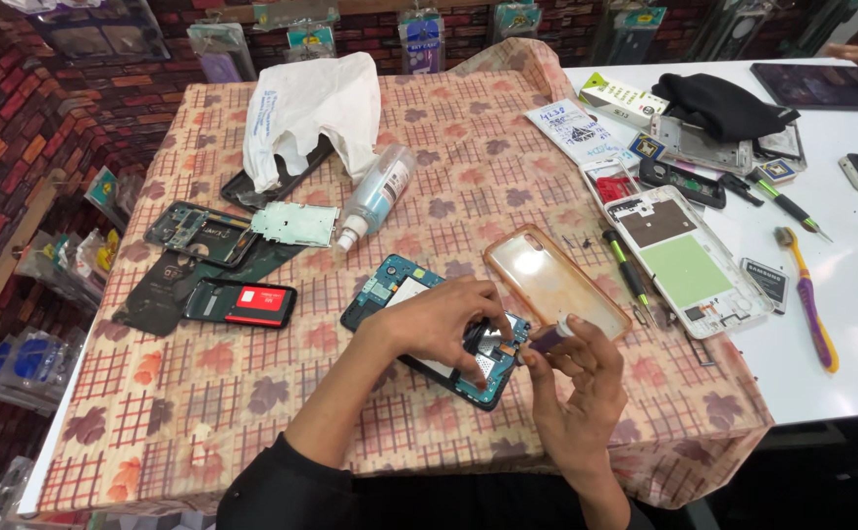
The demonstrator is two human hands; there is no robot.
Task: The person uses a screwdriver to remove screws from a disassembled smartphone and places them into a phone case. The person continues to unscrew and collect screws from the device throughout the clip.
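Brick-walled stall, checked cloth on bench (252, 393). Left hand (443, 324) pins the open phone (404, 285) at the near edge; right hand (576, 378) pinches a small purple tube (549, 339) (nozzle down). Best: brace phone flat, squeeze sparingly.

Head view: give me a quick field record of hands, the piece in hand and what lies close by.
left hand: pressing down on the opened phone
right hand: pinching a small purple tube beside the phone
surface: patterned tablecloth
near right: clear orange phone case, green-handled screwdriver
near left: white squeeze bottle lying on its side
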